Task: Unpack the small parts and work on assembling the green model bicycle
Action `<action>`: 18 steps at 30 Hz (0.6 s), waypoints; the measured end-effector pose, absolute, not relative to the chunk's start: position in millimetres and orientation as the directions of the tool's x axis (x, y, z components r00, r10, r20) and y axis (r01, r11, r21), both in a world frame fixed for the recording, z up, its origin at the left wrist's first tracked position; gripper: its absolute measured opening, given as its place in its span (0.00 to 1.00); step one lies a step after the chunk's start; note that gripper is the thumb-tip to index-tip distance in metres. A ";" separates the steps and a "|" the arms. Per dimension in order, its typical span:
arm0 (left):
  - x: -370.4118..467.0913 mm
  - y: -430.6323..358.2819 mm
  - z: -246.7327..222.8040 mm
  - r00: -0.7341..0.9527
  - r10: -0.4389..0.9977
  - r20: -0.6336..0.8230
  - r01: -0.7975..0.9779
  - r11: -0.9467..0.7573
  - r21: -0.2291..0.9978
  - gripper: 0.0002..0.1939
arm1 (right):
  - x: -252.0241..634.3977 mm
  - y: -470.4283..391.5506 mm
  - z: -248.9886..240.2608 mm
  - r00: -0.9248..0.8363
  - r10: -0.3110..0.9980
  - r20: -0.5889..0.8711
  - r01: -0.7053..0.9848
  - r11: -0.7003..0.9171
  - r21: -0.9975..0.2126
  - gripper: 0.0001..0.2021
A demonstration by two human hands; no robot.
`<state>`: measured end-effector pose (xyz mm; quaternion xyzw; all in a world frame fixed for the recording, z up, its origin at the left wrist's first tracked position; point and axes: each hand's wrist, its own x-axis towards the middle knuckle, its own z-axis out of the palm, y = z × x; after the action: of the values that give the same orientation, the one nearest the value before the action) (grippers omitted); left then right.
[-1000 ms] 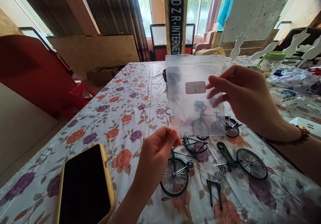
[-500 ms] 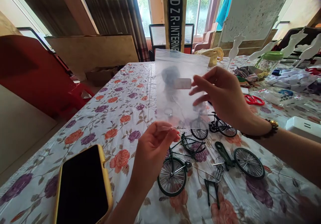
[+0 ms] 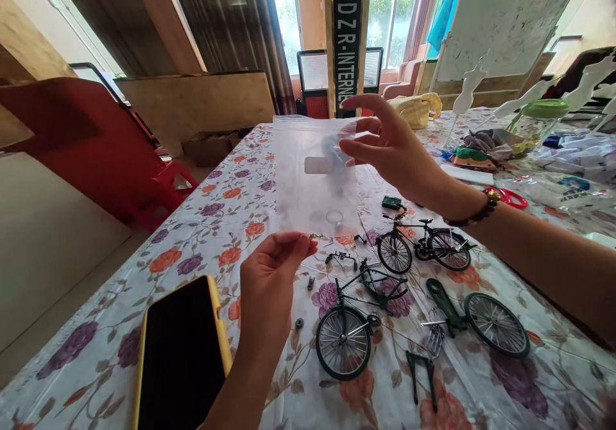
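A clear zip-lock bag [image 3: 293, 186] with a pale label hangs upright over the table; a small ring and a dark bluish shape show through it. My left hand [image 3: 269, 276] pinches at its lower edge, thumb against index finger. At the bag's right edge, my right hand [image 3: 389, 151] has its thumb and lower fingers closed on the plastic, index finger raised. Below lie a green miniature bicycle frame [image 3: 368, 289] with its front wheel [image 3: 343, 343], a loose wheel [image 3: 496, 325], a green forked part [image 3: 422, 378] and small fittings. Behind them stands an assembled model bicycle [image 3: 423, 247].
A yellow-cased phone [image 3: 185, 359] lies at the left on the flowered tablecloth [image 3: 206, 237]. Red scissors [image 3: 513, 197], a green-lidded jar [image 3: 539, 119], cloth pieces and white mannequin forms [image 3: 466, 90] crowd the right side.
The bag has moved left and slightly down with my left hand. My right hand has shifted from the label to the bag's right edge. More of the model bicycle and small fittings show.
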<state>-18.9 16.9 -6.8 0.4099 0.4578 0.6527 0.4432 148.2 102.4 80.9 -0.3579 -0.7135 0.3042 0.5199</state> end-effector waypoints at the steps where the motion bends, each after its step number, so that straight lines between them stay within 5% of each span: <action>1: -19.8 16.8 -6.9 -0.266 0.955 0.134 -0.168 -0.183 0.969 0.07 | 148.6 105.4 81.7 -0.255 0.819 0.514 0.236 0.568 -0.788 0.17; 4: -22.2 16.7 -6.9 -0.245 0.959 0.141 -0.060 -0.160 0.985 0.07 | 150.2 113.7 80.6 -0.347 0.788 0.508 0.393 0.614 -0.684 0.10; 10: -23.8 17.7 -7.9 -0.226 0.971 0.074 -0.001 -0.076 0.997 0.09 | 157.1 121.8 74.4 -0.321 0.697 0.641 0.654 0.653 -0.383 0.14; 18: -18.2 14.4 -3.9 -0.166 0.981 -0.101 -0.203 0.066 0.977 0.08 | 169.2 120.9 67.9 -0.382 0.656 0.651 0.617 0.705 -0.349 0.08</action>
<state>-18.2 14.4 -3.9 0.3805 0.5109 0.5675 0.5217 169.2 120.9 67.9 -0.3832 -0.8309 0.0244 0.4028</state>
